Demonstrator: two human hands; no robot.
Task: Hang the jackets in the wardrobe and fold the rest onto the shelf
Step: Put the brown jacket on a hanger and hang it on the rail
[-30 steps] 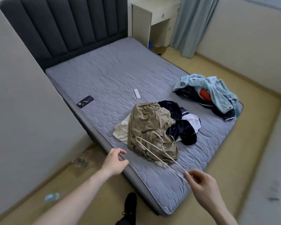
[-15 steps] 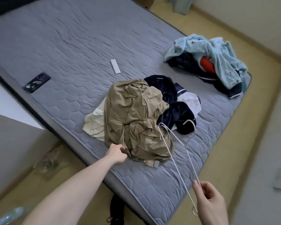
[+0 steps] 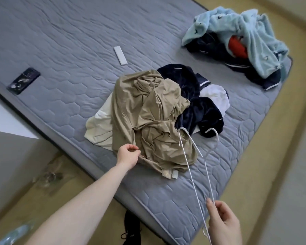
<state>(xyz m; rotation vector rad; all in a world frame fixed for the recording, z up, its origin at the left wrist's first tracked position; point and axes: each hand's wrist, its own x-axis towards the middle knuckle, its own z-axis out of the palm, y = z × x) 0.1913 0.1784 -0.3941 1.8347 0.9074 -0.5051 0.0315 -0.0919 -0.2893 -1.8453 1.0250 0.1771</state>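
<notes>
Cream garment point(image 3: 100, 129): largely covered by the tan jacket point(image 3: 148, 117). Red item point(image 3: 236, 47): mostly buried under the light-blue garment point(image 3: 254, 32). Hanger point(image 3: 198, 167): lower end cut off by the bottom edge. Black shoe point(image 3: 132, 230): partly cropped.

soft, even daylight fills the room, with no glare and only faint shadows under the tan jacket point(image 3: 154, 121) and along the mattress point(image 3: 69, 41) edge. the wide-angle lens tilts and bends the scene, curving the mattress edge and stretching the floor point(image 3: 265, 174) toward the corners. edges look smeared, and the plastic bottle point(image 3: 16, 234) at lower left is blurred.
</notes>
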